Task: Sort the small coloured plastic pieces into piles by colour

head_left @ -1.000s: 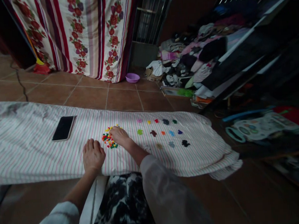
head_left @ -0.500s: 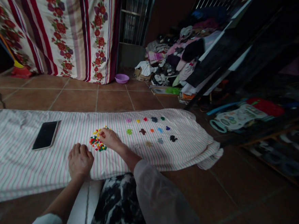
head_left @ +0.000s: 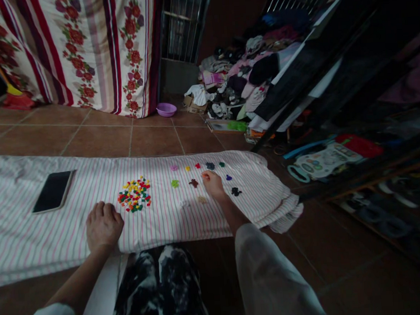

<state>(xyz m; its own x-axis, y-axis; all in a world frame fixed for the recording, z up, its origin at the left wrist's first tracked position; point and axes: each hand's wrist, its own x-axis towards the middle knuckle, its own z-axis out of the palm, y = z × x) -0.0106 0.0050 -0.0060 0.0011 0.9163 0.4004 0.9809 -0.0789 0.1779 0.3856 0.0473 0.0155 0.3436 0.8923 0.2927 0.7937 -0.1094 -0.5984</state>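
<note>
My right hand (head_left: 213,183) reaches over the small sorted colour piles on the striped cloth, thumb and fingers pinched together. Whatever lies between its fingertips is too small to make out, and the hand covers the piles under it. Near it are a dark grey pile (head_left: 209,166), a brown pile (head_left: 193,183), a red pile (head_left: 197,166) and a black pile (head_left: 236,191). My left hand (head_left: 104,226) rests palm down on the cloth, fingers curled together, left of a mixed heap of tiny coloured pieces (head_left: 135,195).
A phone (head_left: 53,191) lies on the striped cloth (head_left: 89,178) at the left. Beyond, on the tiled floor, are a purple bowl (head_left: 166,109) and a heap of clothes (head_left: 240,78). A toy panel (head_left: 320,162) and a rack (head_left: 373,184) stand at the right.
My right hand has moved from the mixed heap rightward to the sorted piles. My left hand stays on the cloth. The view has shifted slightly to the right.
</note>
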